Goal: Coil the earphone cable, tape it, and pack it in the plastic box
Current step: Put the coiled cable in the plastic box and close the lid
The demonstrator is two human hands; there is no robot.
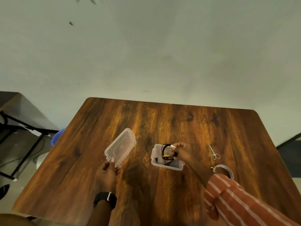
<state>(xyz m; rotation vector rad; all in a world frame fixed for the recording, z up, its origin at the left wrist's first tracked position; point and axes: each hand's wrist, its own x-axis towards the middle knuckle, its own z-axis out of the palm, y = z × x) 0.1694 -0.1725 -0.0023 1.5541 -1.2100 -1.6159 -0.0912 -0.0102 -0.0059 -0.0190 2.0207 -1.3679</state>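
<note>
Cable coil (pixel 167 152), pinched in the right hand (pixel 182 152), hangs just over the open plastic box (pixel 166 165) on the desk (pixel 162 124). Left hand (pixel 106 172) grips the lid (pixel 120 146), well left of the box.

right hand (pixel 182 152): coiled earphone cable (pixel 167 152) over plastic box (pixel 166 165) | left hand (pixel 107 173): lid (pixel 120 146)

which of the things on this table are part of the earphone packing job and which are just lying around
Part of the job:
- coiled earphone cable, held by the right hand over the box
- plastic box, open
- lid, held by the left hand
- tape roll

Lying about:
- small scissors, perhaps used for the tape
- blue tub beside the table
</note>
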